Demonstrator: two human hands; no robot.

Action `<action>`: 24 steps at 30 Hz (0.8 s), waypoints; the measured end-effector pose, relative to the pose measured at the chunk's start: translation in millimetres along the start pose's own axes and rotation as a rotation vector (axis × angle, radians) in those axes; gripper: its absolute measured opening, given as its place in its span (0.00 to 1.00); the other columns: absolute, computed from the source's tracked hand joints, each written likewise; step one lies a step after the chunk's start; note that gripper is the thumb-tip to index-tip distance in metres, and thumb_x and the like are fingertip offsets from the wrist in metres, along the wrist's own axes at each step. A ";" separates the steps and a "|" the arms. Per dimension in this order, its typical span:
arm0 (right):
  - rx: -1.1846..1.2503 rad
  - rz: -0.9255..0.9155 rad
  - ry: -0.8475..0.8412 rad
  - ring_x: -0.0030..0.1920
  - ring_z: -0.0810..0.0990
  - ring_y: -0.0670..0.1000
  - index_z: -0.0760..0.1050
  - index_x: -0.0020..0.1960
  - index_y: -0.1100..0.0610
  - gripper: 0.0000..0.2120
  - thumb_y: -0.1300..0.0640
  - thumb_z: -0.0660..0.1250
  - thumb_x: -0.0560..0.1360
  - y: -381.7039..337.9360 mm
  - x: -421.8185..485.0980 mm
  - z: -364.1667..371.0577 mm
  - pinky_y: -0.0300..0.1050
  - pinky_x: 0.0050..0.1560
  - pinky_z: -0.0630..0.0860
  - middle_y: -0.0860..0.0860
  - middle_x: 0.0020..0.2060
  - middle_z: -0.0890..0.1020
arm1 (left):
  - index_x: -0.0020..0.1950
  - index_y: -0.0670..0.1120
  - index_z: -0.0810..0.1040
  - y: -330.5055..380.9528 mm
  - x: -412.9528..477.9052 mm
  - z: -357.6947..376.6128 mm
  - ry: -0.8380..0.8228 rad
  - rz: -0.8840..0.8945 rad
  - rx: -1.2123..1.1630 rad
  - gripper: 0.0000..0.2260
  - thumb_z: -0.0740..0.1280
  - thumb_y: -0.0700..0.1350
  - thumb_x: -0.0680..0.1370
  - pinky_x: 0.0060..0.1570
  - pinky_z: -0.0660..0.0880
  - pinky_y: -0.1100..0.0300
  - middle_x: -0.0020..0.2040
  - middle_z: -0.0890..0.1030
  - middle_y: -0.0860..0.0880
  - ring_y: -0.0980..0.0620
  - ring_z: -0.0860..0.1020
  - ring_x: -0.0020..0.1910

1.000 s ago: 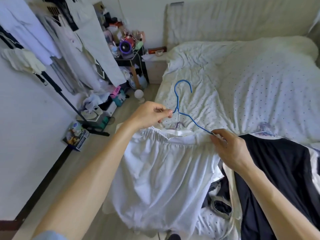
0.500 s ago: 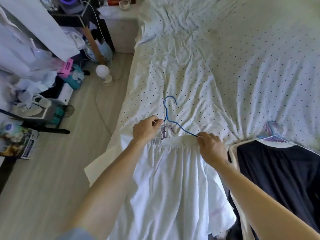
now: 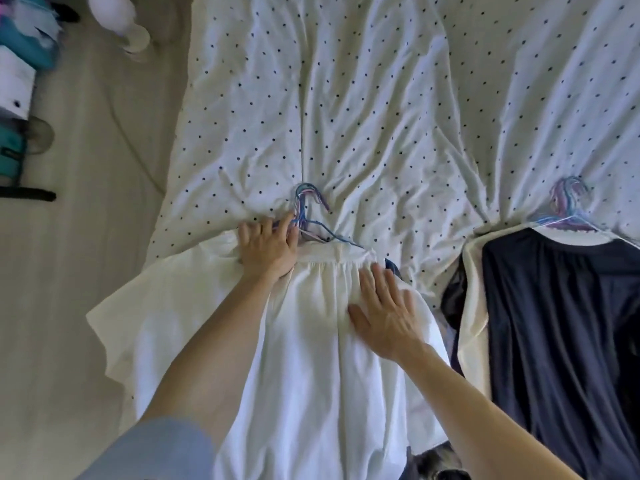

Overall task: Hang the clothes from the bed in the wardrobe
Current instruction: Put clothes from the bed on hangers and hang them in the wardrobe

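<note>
A white garment (image 3: pixel 311 375) lies spread over the near edge of the dotted bed sheet (image 3: pixel 381 98). A blue wire hanger (image 3: pixel 334 234) lies at its gathered top edge, its hook among a few pastel hanger hooks (image 3: pixel 306 199). My left hand (image 3: pixel 266 247) presses on the garment's top left corner, fingers straight and touching the hanger. My right hand (image 3: pixel 384 313) rests flat on the white cloth just below the gathered edge. To the right lies a dark navy garment (image 3: pixel 571 323) on a cream one, with a bundle of pastel hangers (image 3: pixel 568 202) at its collar.
Pale wooden floor (image 3: pixel 86 237) runs along the bed's left side. A white globe lamp (image 3: pixel 114 15) stands on it at the top left. Boxes and teal items (image 3: pixel 17 64) crowd the left edge, with a black rack foot (image 3: pixel 27 195) below them.
Both hands held the blue hanger above the garment; now it lies on the bed at the garment's top. My right hand has let go and moved down flat onto the cloth. The view tilted down.
</note>
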State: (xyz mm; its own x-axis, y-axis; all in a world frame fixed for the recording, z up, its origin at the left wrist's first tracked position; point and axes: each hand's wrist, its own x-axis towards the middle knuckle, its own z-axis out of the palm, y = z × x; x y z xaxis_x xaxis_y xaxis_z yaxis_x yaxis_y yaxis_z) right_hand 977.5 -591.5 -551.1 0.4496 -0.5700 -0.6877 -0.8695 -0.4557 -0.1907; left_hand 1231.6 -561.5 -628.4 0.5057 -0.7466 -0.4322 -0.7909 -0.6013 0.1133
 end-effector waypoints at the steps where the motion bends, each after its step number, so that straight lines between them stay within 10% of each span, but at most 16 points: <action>1: 0.005 -0.001 -0.006 0.79 0.33 0.51 0.34 0.80 0.47 0.34 0.37 0.47 0.82 -0.6 -1.2 -1.2 0.61 0.78 0.43 0.44 0.79 0.33 | 0.77 0.61 0.57 0.4 0.3 -4.7 -0.047 0.010 0.015 0.23 0.41 0.60 0.82 0.66 0.56 0.46 0.69 0.72 0.47 0.45 0.69 0.68; 6: 0.014 -0.004 -0.014 0.79 0.35 0.52 0.38 0.81 0.47 0.34 0.39 0.50 0.83 -3.3 -35.6 -16.1 0.57 0.78 0.41 0.46 0.79 0.36 | 0.80 0.60 0.39 -1.0 -34.8 -41.8 -0.163 0.058 0.073 0.26 0.41 0.60 0.83 0.75 0.38 0.40 0.82 0.43 0.51 0.48 0.45 0.81; 24: 0.286 0.138 0.491 0.80 0.51 0.49 0.60 0.78 0.44 0.24 0.43 0.54 0.83 155.9 -370.6 -33.6 0.52 0.78 0.54 0.46 0.79 0.60 | 0.81 0.58 0.48 221.6 -318.3 -134.0 -0.288 0.391 -0.010 0.28 0.50 0.61 0.83 0.77 0.42 0.39 0.82 0.44 0.51 0.48 0.44 0.81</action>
State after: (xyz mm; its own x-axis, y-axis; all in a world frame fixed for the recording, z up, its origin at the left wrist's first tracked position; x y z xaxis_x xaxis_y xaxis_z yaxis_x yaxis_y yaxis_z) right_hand 682.2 -474.2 -302.4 0.3109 -0.8922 -0.3277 -0.9168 -0.1905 -0.3509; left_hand 941.6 -495.3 -345.9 0.0541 -0.8092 -0.5850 -0.8989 -0.2946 0.3244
